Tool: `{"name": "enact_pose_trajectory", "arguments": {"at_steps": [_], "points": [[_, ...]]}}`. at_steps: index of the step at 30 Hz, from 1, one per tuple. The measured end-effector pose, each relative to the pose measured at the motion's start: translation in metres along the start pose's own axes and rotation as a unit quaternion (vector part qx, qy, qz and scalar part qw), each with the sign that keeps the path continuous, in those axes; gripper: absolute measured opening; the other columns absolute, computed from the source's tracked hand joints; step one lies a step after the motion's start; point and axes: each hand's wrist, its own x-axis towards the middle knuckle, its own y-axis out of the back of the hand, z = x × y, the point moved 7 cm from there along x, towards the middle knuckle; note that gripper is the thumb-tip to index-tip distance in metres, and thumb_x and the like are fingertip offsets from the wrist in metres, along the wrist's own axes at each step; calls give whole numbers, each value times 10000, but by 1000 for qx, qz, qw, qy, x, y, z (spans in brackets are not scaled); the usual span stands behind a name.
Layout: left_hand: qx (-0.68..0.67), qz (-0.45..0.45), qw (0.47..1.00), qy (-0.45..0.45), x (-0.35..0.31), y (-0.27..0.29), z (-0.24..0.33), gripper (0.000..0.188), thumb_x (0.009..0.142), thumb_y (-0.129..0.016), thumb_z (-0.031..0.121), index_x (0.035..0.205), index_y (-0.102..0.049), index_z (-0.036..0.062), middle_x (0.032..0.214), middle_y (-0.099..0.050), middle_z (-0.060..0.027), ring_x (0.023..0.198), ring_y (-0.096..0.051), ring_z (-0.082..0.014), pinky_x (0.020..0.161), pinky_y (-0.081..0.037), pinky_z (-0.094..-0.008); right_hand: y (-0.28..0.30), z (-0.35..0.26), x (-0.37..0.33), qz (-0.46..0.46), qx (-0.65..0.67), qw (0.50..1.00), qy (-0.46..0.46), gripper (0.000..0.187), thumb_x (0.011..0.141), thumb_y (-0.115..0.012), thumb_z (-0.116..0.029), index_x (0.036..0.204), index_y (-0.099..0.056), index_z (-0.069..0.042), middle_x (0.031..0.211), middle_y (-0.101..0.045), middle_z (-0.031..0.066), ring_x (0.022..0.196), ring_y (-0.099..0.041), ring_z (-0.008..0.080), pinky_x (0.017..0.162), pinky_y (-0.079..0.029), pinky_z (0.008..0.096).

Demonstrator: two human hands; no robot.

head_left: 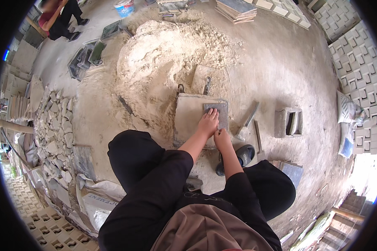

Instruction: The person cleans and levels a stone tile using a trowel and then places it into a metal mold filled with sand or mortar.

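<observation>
Grey tile (218,113) lies flat under the left hand's (208,122) spread fingers (213,113); right hand's (222,137) fingers pinch its near edge.

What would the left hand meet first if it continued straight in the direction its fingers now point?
The left hand lies flat on a grey slab, fingers pointing away from the person. Going straight on, it would probably first reach the trowel lying just beyond the slab, then the sand pile. Depth is unclear.
</observation>
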Motion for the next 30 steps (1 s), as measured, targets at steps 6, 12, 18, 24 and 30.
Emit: {"name": "enact_pose_trajectory", "arguments": {"at_steps": [6, 12, 18, 24, 30], "points": [[-9, 13, 1000, 12, 37, 4, -22, 396, 893, -382, 241, 1201, -475, 10, 1317, -416, -135, 1227, -379, -286, 975, -347, -396, 7, -27, 34, -15, 1, 1000, -1, 380, 815, -431, -257, 975, -528, 74, 872, -586, 295, 838, -579, 420, 770, -453, 445], [11, 5, 1000, 15, 62, 11, -38, 387, 893, -392, 243, 1210, -476, 36, 1319, -423, -105, 1225, -378, -305, 969, -353, -401, -1, -32, 64, -44, 43, 997, -39, 393, 823, -407, -276, 970, -508, 74, 913, -561, 341, 887, -563, 443, 800, -437, 488], [53, -141, 987, 50, 86, 48, -27, 395, 875, -424, 224, 1252, -451, 107, 1377, -352, -63, 1255, -339, -289, 969, -333, -450, 16, -25, 114, 75, 24, 993, 88, 399, 836, -420, -266, 1098, -494, 25, 766, -617, 212, 489, -592, 276, 436, -486, 372], [-12, -32, 998, 44, -4, 72, -36, 457, 831, -449, 117, 1286, -407, 115, 1390, -321, -96, 1280, -290, -305, 1038, -235, -451, 1, -40, 54, -31, 65, 991, 111, 326, 832, -430, -251, 1041, -597, -64, 760, -624, 203, 499, -601, 273, 498, -504, 371], [125, -217, 967, 51, -76, 40, -3, 563, 799, -489, 100, 1335, -318, 114, 1429, -239, -81, 1318, -230, -259, 1041, -220, -484, -19, -11, -35, -3, 8, 996, 87, 298, 837, -413, -254, 949, -602, -52, 876, -602, 251, 828, -580, 419, 764, -456, 485]]}}
